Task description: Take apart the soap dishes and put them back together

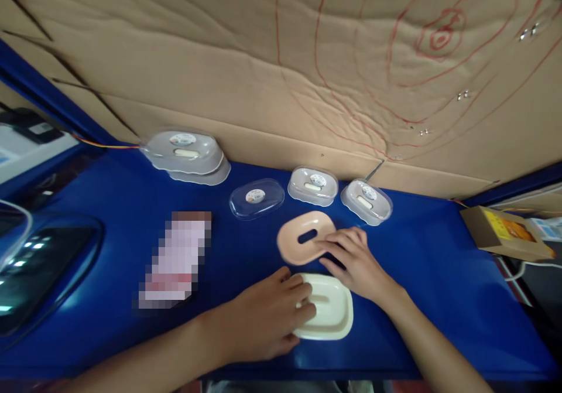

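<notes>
A cream oval-cornered dish (338,317) with a raised bar in its middle lies on the blue table near the front. My left hand (281,311) grips its left side, fingers curled over the rim and thumb at the lower edge. Just beyond it is a peach oval tray (292,226) with a dark slot in its centre. My right hand (355,261) has that tray by its right edge, fingertips on top and thumb beneath. Whether the tray touches the table I cannot tell.
Behind stand a stack of clear-lidded dishes (188,150), a loose clear lid (263,200) and two lidded dishes, one left (302,191), one right (373,208). A pixelated item (178,258) lies left. A cardboard wall (219,59) closes the back; an open carton (496,229) is right.
</notes>
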A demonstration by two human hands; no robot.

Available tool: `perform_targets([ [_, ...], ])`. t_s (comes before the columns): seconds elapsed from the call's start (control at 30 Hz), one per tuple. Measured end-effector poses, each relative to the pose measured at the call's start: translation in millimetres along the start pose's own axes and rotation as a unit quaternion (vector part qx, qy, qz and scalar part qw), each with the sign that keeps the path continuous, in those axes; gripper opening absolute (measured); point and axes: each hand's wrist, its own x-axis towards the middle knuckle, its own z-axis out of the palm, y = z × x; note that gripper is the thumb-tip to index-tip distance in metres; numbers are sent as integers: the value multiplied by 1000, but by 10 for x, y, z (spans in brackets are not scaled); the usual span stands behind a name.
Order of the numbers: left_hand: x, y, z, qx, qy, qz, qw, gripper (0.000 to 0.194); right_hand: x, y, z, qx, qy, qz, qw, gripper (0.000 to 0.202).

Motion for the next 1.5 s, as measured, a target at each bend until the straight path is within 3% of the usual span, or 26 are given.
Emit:
perform_targets([
  [0.1,11,-121,4,-7,27,-52,998,39,-85,143,-29,-6,31,8,999,25],
  [0.2,12,-218,19,-47,42,-86,994,60,-110,247,-55,3,9,19,1000,40],
  [0.3,22,-247,37,-73,35,-93,992,52,-107,330,-78,36,14,39,999,39],
  [0.4,45,-266,29,-90,46,-122,987,39,-116,367,-108,80,78,79,991,26],
  [0.5,62,-335,-13,-139,82,-186,969,43,-126,315,-135,115,127,104,980,18],
  [0.63,67,-466,-33,-299,174,-280,896,60,-114,177,-114,136,104,42,984,23],
  [0.77,85,-533,50,-481,236,-267,801,69,-89,114,-41,120,56,13,991,30],
  [0.97,107,-518,3,-664,211,-288,657,96,-68,104,2,69,14,-37,997,37],
  [1.03,103,-505,-58,-693,196,-288,632,96,-59,73,9,49,12,-57,997,36],
  [1.13,94,-506,-100,-691,195,-325,616,86,-51,26,37,35,4,-70,997,36],
  [1.23,88,-533,-69,-666,178,-347,636,69,-54,2,74,10,4,-68,998,40],
  [1.3,83,-555,-41,-606,166,-336,701,54,-56,-5,89,-3,-9,-68,998,42],
  [1.4,60,-600,-35,-355,245,-321,843,40,-53,-21,88,1,-42,-82,996,41],
  [1.43,45,-626,-42,-247,279,-314,873,38,-53,-31,83,4,-47,-86,995,40],
  [1.5,4,-709,-58,-65,314,-317,893,38,-57,-59,71,9,-53,-94,994,39],
])
